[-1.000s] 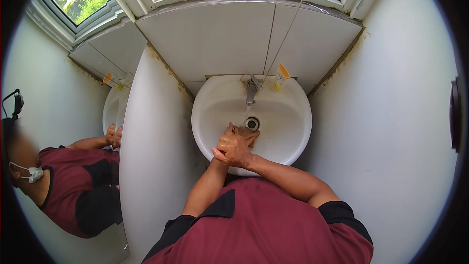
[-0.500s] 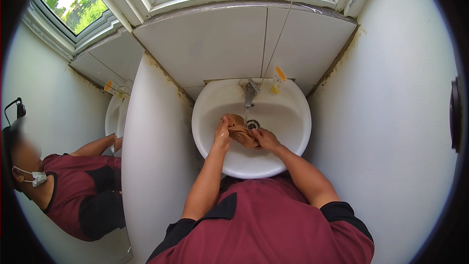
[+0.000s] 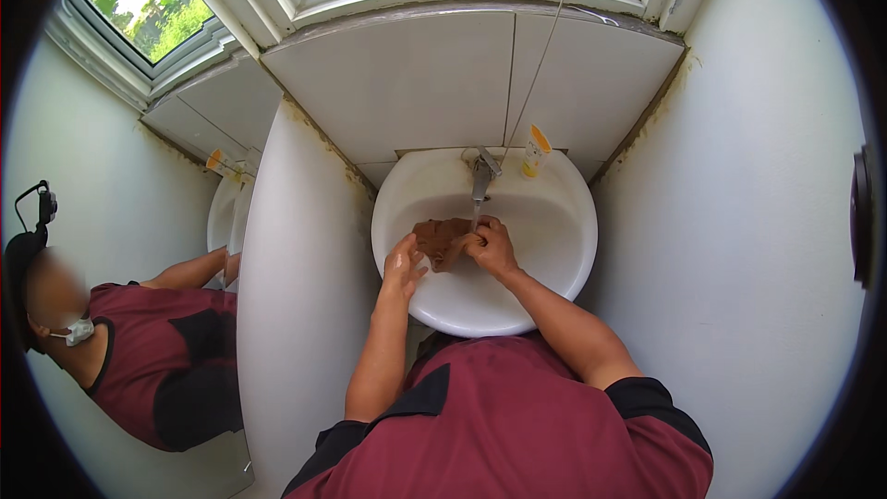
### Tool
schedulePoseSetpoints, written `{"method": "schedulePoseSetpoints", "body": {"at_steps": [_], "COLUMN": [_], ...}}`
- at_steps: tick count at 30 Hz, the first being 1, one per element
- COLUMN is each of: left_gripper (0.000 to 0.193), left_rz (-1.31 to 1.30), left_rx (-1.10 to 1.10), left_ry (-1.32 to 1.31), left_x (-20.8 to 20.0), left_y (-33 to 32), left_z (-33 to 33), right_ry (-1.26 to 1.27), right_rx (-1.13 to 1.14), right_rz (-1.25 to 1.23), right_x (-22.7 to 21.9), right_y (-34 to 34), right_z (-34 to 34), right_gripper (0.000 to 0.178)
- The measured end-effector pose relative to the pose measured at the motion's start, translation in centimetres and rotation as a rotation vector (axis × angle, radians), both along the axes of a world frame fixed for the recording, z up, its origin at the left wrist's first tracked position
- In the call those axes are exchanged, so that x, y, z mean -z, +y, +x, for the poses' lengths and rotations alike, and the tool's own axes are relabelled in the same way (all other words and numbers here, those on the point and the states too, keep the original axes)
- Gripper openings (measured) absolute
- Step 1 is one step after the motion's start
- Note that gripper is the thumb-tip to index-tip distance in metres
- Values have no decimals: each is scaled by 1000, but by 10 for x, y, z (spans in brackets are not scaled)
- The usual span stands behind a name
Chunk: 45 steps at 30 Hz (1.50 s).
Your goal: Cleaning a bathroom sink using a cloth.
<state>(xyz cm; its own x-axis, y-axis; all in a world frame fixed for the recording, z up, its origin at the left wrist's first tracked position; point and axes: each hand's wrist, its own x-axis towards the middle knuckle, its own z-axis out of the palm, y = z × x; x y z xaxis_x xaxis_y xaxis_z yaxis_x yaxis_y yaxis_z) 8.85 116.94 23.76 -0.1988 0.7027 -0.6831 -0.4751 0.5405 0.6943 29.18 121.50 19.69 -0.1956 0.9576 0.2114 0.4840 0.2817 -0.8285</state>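
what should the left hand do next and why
Probably the left hand should grip the left side of the brown cloth: that hand looks open beside it, while the right hand pinches the other side near the running faucet.

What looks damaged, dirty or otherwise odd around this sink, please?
Yellow-brown stains run along the seam where the right wall meets the tiles, with similar marks at the edge of the left wall. They look odd because the surrounding surfaces are mostly plain and pale.
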Motion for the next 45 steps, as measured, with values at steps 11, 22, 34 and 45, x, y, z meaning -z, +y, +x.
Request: {"method": "schedulePoseSetpoints", "body": {"at_steps": [11,22,34,45], "left_gripper": [45,44,74,44], "left_rz": [543,1,6,201], "left_rx": [212,101,416,1254], "left_ry": [-313,-344,-150,208], "left_x": [111,31,14,-13], "left_y": [-7,15,10,19], "left_z": [45,102,148,157], "right_ry": [196,268,1337,971], "right_rx": [-488,410,173,295], "right_rz": [232,-397,-835,-1090], "right_x": [-79,27,-2,-34], "right_y": [-62,-6,-5,26], "right_z": [-47,8,68,92], "right_gripper": [18,31,29,31]}}
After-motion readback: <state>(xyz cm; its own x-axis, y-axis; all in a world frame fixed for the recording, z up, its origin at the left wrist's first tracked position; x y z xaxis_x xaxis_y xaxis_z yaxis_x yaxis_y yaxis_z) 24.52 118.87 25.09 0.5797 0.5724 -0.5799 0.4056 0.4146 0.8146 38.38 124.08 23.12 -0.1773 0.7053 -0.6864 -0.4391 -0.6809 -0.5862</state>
